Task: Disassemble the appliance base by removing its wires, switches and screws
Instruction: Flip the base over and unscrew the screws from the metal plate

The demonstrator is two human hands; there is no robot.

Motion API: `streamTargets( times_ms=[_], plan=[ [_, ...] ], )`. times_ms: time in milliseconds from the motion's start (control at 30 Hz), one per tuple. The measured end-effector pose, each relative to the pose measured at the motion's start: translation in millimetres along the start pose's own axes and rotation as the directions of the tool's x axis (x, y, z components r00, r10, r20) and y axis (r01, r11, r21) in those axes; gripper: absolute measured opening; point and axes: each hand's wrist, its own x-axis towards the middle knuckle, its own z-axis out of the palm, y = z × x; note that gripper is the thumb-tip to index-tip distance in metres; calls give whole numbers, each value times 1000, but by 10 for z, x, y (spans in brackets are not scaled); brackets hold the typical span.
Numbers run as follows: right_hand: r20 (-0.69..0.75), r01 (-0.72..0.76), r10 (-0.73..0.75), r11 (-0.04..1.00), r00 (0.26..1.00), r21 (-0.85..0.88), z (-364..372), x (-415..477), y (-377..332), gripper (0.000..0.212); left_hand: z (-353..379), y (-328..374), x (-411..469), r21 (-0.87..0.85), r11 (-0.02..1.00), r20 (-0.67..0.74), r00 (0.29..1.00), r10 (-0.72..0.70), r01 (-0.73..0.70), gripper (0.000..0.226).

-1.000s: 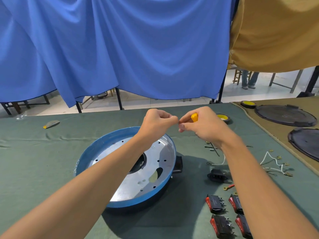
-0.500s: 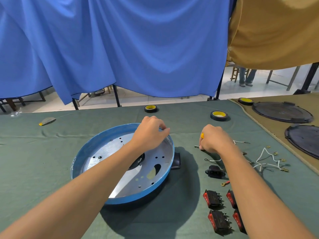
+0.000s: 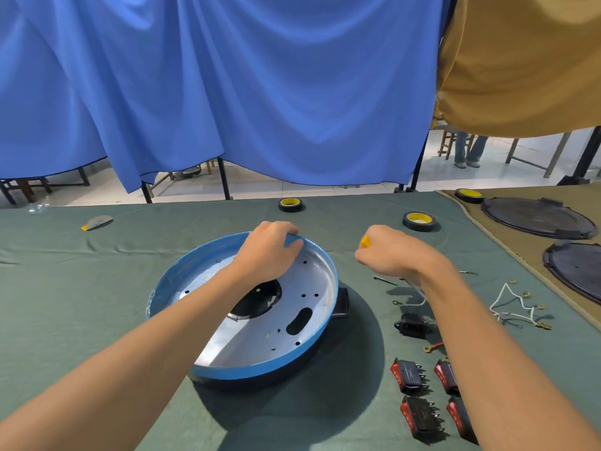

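Since a second ago the hands have parted: the left hand [image 3: 270, 249] has come down from mid-air onto the far rim of the appliance base [image 3: 253, 369], and the right hand [image 3: 390, 253] has moved off to the right of it. The left fingers are curled over the blue rim, gripping it. The right hand is fisted round a yellow-handled tool [image 3: 365, 241], of which only the handle end shows. The base sits mid-table on the green cloth [image 3: 81, 304], open side up. It has a blue outer wall and a bare silver plate with a large round central opening, an oblong slot and scattered small holes. A black handle [image 3: 342, 304] sits on its right edge. Rocker switches [image 3: 409, 375], a black power socket [image 3: 411, 325] and white wires [image 3: 514, 307] lie to its right, apart from it.
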Motion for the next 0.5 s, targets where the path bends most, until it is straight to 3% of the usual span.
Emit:
streamTargets(
  times_ms=[67,133,200,333,400,500],
  plan=[
    [4,67,-67,995,998,75,-4,-42,-98,15,-38,-60,-37,55,998,24,1000,2,-3,41],
    [-43,137,-134,988,990,76,-23,-76,-166,20,-69,-99,-71,116,993,77,997,1,-10,49],
    [-198,230,-206,968,958,103,-41,-128,-249,18,-92,-152,-105,197,980,157,987,-24,-7,61],
    [-597,511,-245,794,764,329,-62,-207,-427,24,-127,-300,-153,304,952,224,971,-89,17,73],
    [-676,612,-220,671,703,418,-53,-205,-527,21,-129,-349,-192,337,941,217,972,-89,11,75],
    [-729,657,-219,644,649,392,17,-141,-673,18,-90,-390,-280,346,938,183,981,-66,-2,72]
  ],
)
